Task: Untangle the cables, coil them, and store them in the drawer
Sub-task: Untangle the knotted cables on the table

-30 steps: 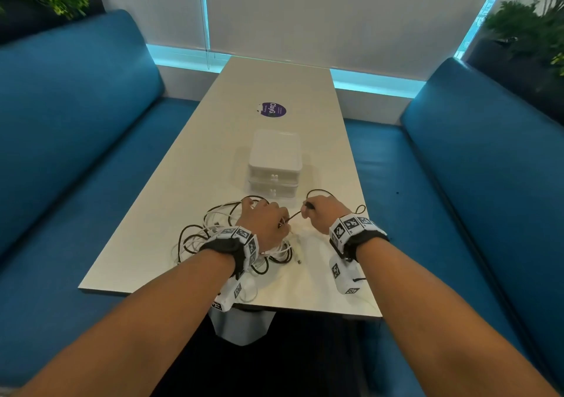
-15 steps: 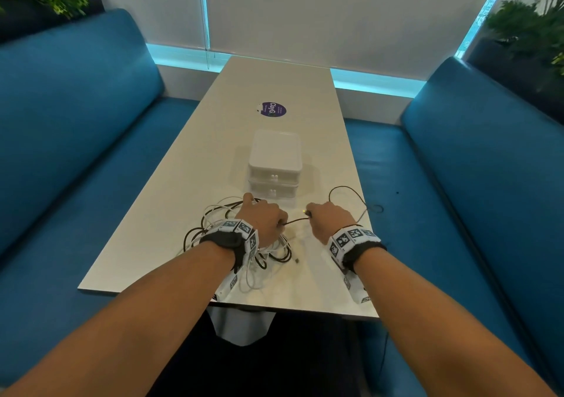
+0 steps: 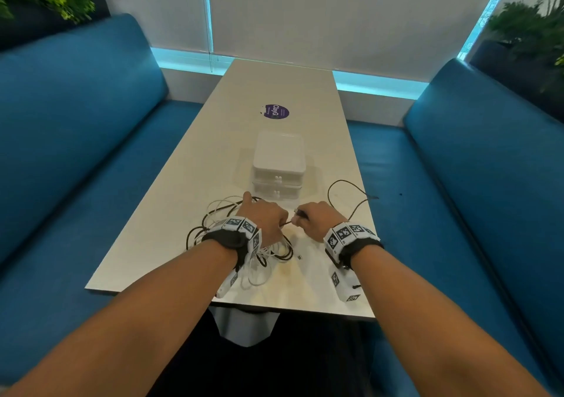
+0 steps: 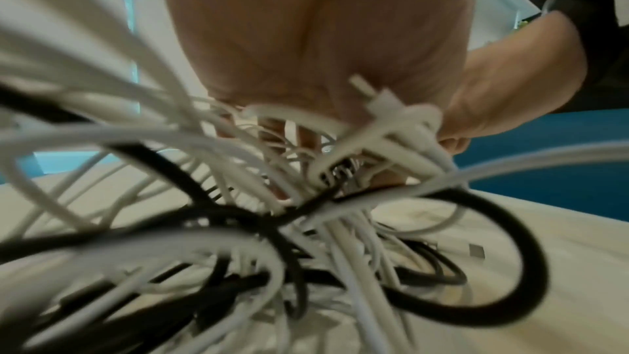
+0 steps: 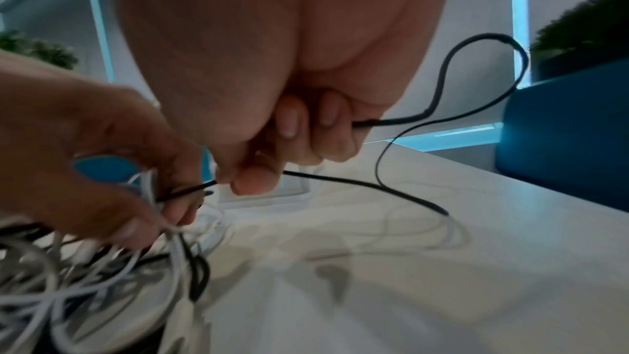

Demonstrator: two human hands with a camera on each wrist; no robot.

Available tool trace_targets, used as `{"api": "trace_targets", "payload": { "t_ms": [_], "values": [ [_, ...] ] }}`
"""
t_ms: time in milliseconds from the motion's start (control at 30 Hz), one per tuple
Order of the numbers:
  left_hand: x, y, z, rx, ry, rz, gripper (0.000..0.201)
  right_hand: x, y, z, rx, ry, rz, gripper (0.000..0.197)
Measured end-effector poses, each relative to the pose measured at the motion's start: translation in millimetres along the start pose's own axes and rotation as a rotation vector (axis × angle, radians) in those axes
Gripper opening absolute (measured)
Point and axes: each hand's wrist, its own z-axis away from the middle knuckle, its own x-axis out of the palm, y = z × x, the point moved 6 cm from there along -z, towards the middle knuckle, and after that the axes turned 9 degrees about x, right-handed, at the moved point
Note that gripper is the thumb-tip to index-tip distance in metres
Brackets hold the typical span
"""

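Observation:
A tangle of white and black cables point(image 3: 232, 244) point(image 4: 272, 238) lies on the near end of the white table point(image 3: 171, 201). My left hand point(image 3: 265, 217) point(image 4: 316, 45) sits on top of it, fingers curled round a bunch of white cables. My right hand point(image 3: 316, 218) point(image 5: 292, 128) pinches a thin black cable point(image 3: 341, 189) point(image 5: 476, 85) that runs taut from the left hand and loops off to the right over the table edge. The white two-drawer box point(image 3: 278, 167) stands just behind the hands, both drawers closed.
Blue bench seats point(image 3: 476, 201) flank the table on both sides. A purple round sticker point(image 3: 276, 111) lies further up the table. Planters with green plants point(image 3: 531, 39) stand behind both seat backs. A loose silver plug point(image 3: 299, 257) lies near the tangle.
My right hand has drawn the black cable out to the right, so its free loop now spreads wider past the table edge. The left hand has stayed on the tangle.

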Motion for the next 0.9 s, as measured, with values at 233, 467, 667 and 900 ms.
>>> {"api": "trace_targets", "payload": {
  "t_ms": [233, 467, 667, 900],
  "values": [
    [1, -20, 4, -0.052, -0.004, 0.106, 0.015, -30, 55, 2, 0.263, 0.146, 0.016, 0.028],
    [10, -16, 5, 0.001, -0.021, 0.044, 0.022, -22, 52, 14, 0.273, 0.108, 0.125, 0.032],
    [15, -10, 2, -0.022, -0.028, 0.018, 0.022, 0, -7, 15, 0.024, 0.077, -0.008, 0.038],
    [14, -10, 8, -0.017, 0.001, 0.069, 0.022, 22, -26, 10, -0.055, -0.067, -0.067, 0.024]
  ]
}}
